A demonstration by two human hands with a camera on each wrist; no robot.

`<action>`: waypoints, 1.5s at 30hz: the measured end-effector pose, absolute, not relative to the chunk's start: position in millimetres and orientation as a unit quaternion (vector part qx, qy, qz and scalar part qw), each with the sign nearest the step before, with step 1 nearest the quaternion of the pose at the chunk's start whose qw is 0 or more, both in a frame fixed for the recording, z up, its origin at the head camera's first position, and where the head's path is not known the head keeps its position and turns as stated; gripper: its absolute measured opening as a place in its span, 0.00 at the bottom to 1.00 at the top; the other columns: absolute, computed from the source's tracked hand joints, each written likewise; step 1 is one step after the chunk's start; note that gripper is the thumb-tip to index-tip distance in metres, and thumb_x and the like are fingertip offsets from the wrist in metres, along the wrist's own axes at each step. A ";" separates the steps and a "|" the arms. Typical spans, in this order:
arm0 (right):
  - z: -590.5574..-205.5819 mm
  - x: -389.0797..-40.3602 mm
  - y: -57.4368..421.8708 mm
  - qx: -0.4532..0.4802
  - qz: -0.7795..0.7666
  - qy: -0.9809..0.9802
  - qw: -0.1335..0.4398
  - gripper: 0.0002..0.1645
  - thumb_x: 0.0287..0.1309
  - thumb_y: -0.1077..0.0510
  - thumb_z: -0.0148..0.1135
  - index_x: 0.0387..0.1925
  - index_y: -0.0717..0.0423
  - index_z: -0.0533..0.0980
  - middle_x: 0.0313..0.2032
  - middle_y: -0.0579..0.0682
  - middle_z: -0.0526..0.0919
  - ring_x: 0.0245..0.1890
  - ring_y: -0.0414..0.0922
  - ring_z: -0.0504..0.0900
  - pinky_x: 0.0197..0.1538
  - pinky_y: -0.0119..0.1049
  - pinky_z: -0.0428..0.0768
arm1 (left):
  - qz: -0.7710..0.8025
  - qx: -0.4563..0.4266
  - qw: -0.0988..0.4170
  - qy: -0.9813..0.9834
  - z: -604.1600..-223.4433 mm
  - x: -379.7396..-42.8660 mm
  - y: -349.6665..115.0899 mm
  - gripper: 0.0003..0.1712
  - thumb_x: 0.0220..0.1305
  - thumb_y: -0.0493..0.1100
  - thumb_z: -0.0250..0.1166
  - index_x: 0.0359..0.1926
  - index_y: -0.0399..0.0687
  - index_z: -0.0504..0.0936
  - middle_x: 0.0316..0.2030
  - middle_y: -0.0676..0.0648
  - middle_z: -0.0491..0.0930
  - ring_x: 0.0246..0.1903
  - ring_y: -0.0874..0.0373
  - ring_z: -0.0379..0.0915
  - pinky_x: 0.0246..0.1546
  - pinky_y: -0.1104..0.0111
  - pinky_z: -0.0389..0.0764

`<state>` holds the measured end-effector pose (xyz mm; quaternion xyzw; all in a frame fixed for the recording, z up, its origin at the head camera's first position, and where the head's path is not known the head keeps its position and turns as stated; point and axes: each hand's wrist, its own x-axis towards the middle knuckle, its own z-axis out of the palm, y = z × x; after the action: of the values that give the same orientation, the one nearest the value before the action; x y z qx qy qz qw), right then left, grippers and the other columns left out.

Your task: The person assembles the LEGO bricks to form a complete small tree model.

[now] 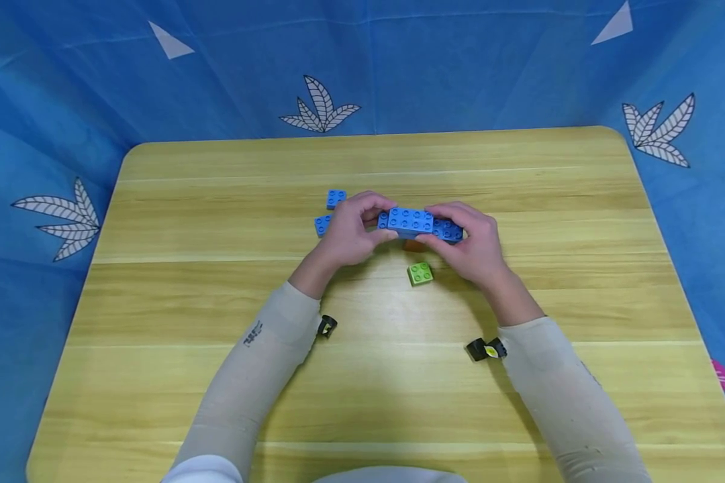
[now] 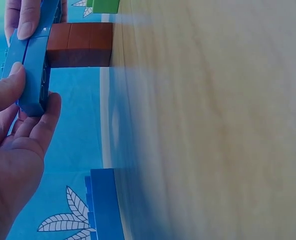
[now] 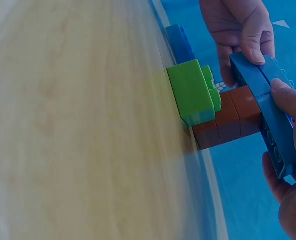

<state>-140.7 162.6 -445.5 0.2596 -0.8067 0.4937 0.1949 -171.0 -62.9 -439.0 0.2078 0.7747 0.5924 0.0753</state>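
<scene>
A light-blue building brick (image 1: 410, 220) lies across two blue bricks, the right one (image 1: 447, 230) showing its studs past the upper brick's end. Under them stands a column of brown bricks (image 3: 229, 119), which rises from the table. My left hand (image 1: 358, 231) holds the left end of the blue bricks between thumb and fingers. At the right end, my right hand (image 1: 468, 241) grips them the same way, its thumb on the near side. In the left wrist view, fingers of the left hand (image 2: 18, 145) curl beneath the lower blue brick (image 2: 36, 82).
A lime-green brick (image 1: 420, 274) sits on the table (image 1: 217, 282) just nearer than the brown column. Left of the left hand are two small blue bricks, one farther back (image 1: 335, 198) and one partly hidden (image 1: 323, 225) by that hand. A blue patterned cloth (image 1: 229, 80) surrounds the table.
</scene>
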 end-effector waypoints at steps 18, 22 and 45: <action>-420.9 -134.3 155.3 0.242 0.512 -0.808 0.165 0.21 0.40 0.77 0.78 0.40 0.73 0.81 0.38 0.63 0.85 0.38 0.56 0.84 0.43 0.35 0.80 | 0.553 0.239 0.032 0.798 -437.8 -170.9 -64.7 0.18 0.56 0.36 0.76 0.48 0.38 0.84 0.44 0.49 0.80 0.42 0.58 0.74 0.45 0.68 0.79; -431.9 -139.5 160.4 0.231 0.513 -0.812 0.153 0.21 0.40 0.74 0.79 0.41 0.70 0.83 0.39 0.61 0.86 0.39 0.54 0.84 0.44 0.33 0.79 | 0.546 0.236 0.032 0.803 -437.4 -171.7 -63.6 0.18 0.56 0.36 0.77 0.47 0.38 0.84 0.44 0.50 0.80 0.42 0.58 0.74 0.45 0.68 0.79; -454.0 -140.8 169.4 0.179 0.609 -0.771 0.052 0.37 0.44 0.76 0.76 0.59 0.64 0.76 0.55 0.61 0.78 0.52 0.54 0.77 0.53 0.32 0.76 | 0.499 0.236 0.052 0.832 -441.3 -167.6 -69.2 0.31 0.56 0.45 0.78 0.58 0.39 0.79 0.50 0.48 0.80 0.50 0.57 0.74 0.51 0.64 0.76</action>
<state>-140.8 169.4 -454.0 0.1790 -0.7706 0.6095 0.0518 -167.6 -69.2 -441.3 0.2363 0.8321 0.4990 0.0523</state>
